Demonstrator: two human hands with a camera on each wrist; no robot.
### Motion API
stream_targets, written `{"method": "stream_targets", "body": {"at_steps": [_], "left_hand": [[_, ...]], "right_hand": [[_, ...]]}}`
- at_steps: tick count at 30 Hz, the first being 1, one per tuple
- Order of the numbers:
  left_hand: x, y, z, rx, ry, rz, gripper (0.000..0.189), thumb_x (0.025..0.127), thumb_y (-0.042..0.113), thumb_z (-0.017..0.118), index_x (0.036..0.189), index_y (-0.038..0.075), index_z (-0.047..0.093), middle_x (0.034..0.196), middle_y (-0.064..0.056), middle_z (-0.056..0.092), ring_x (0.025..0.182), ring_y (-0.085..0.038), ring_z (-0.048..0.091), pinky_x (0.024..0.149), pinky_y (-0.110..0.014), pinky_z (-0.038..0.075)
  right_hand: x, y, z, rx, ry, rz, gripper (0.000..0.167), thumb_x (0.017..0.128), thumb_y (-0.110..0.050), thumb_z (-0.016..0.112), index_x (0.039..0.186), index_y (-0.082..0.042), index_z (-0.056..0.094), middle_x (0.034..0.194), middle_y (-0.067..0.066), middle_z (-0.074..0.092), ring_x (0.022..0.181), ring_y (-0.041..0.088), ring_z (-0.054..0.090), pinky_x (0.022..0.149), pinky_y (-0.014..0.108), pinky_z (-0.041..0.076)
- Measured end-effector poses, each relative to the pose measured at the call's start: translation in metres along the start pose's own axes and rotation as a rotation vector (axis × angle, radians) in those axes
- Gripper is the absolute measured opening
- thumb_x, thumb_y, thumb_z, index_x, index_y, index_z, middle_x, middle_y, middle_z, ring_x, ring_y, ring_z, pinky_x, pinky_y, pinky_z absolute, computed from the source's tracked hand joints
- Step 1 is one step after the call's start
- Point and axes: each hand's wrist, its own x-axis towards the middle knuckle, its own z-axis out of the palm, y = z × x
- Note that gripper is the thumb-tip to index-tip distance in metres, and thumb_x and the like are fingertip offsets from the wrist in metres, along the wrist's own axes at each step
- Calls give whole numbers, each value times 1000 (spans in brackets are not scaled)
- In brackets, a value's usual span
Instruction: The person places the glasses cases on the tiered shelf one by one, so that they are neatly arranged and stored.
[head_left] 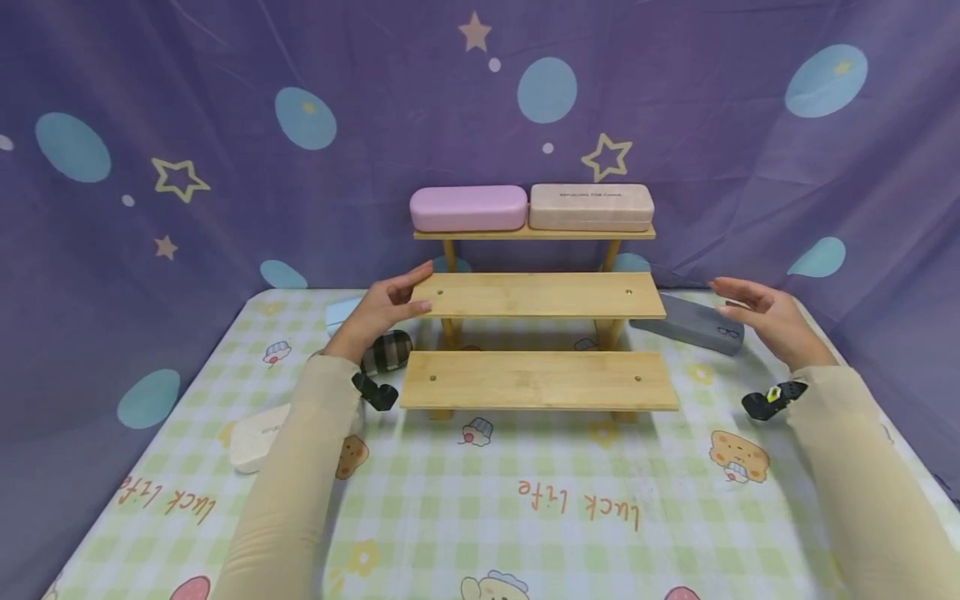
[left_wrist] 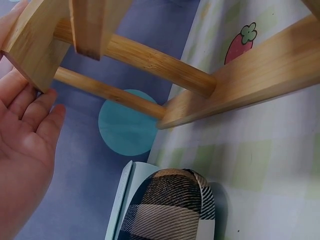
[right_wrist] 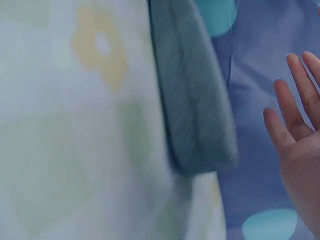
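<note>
A three-tier wooden display rack (head_left: 538, 379) stands upright on the table. My left hand (head_left: 381, 310) holds the left end of its middle shelf (head_left: 536, 295), the thumb at the front edge and the fingers toward the back. In the left wrist view, fingertips (left_wrist: 42, 107) lie against the board's end. My right hand (head_left: 772, 321) hovers beside the rack with fingers extended, holding nothing. Below and left of it lies a grey glasses case (head_left: 690, 323) with a small glasses print. On the top shelf sit a pink glasses case (head_left: 468, 208) and a beige glasses case (head_left: 591, 207), side by side.
Left of the rack lie a checkered case (head_left: 387, 352), a light blue case (head_left: 341, 311) and a white case (head_left: 255, 437), partly hidden by my left arm. A purple curtain (head_left: 420, 100) hangs behind the table, which has a green checked cloth (head_left: 555, 550).
</note>
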Motion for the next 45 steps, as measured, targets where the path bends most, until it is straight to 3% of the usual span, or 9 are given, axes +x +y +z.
{"method": "stream_targets", "body": {"at_steps": [4, 10, 15, 20, 26, 32, 35, 39, 45], "left_hand": [[0, 2, 0, -1, 1, -13, 62, 89, 2, 63, 145, 6, 36, 153, -5, 29, 134, -22, 37, 93, -16, 43], [-7, 17, 4, 17, -8, -13, 64, 89, 5, 64, 145, 1, 33, 153, -9, 27, 134, -24, 37, 92, -16, 44], [-8, 23, 6, 18, -1, -25, 64, 89, 3, 64, 145, 1, 33, 153, -8, 28, 135, -25, 36, 92, -16, 44], [-9, 24, 7, 4, 1, -32, 63, 89, 2, 63, 145, 3, 34, 152, -6, 29, 134, -25, 37, 92, -16, 44], [-3, 7, 1, 18, -2, -7, 64, 88, 7, 66, 145, 7, 35, 152, -3, 30, 135, -21, 36, 96, -17, 42], [0, -2, -1, 22, 1, 7, 64, 88, 9, 67, 145, 9, 37, 152, -2, 31, 135, -20, 36, 96, -17, 41], [1, -1, -1, 12, -2, -1, 64, 88, 6, 66, 145, 7, 36, 153, -4, 29, 136, -21, 34, 96, -17, 41], [-1, 6, 2, 4, 0, -20, 64, 88, 3, 65, 145, 6, 36, 153, -6, 29, 136, -23, 34, 95, -17, 42], [-8, 23, 6, 6, -8, -29, 64, 89, 3, 63, 145, 2, 33, 153, -6, 28, 136, -24, 35, 94, -17, 43]], "right_hand": [[-4, 12, -5, 92, 13, 12, 54, 93, -9, 59, 142, -1, 39, 128, -11, 52, 115, -1, 46, 88, 10, 36], [-10, 25, -10, 16, -8, 105, 60, 95, -19, 58, 148, -10, 31, 144, 1, 35, 134, 16, 27, 104, 16, 25], [-12, 32, -11, -35, -62, 120, 63, 96, -20, 56, 151, -14, 26, 147, 5, 30, 137, 21, 23, 101, 14, 28], [-10, 33, -8, -9, -84, 169, 66, 95, -21, 58, 151, -15, 23, 153, 1, 23, 141, 21, 16, 105, 16, 25], [-9, 36, -5, 50, -79, 177, 70, 94, -18, 59, 152, -11, 20, 155, 1, 21, 138, 13, 18, 100, 13, 26], [-6, 42, -5, 78, -118, 243, 79, 93, -20, 62, 153, -12, 12, 159, 0, 5, 143, 18, 0, 115, 32, 9], [-5, 44, -4, 75, -114, 257, 81, 92, -20, 63, 153, -11, 10, 157, 2, 6, 140, 17, 9, 110, 23, 18], [-5, 46, -4, 42, -114, 250, 82, 91, -17, 64, 152, -7, 10, 146, 7, 20, 122, 10, 31, 89, 10, 32], [-2, 46, -1, -14, -125, 263, 88, 88, -16, 68, 153, -8, 9, 141, 12, 25, 108, 1, 37, 81, 9, 39]]}}
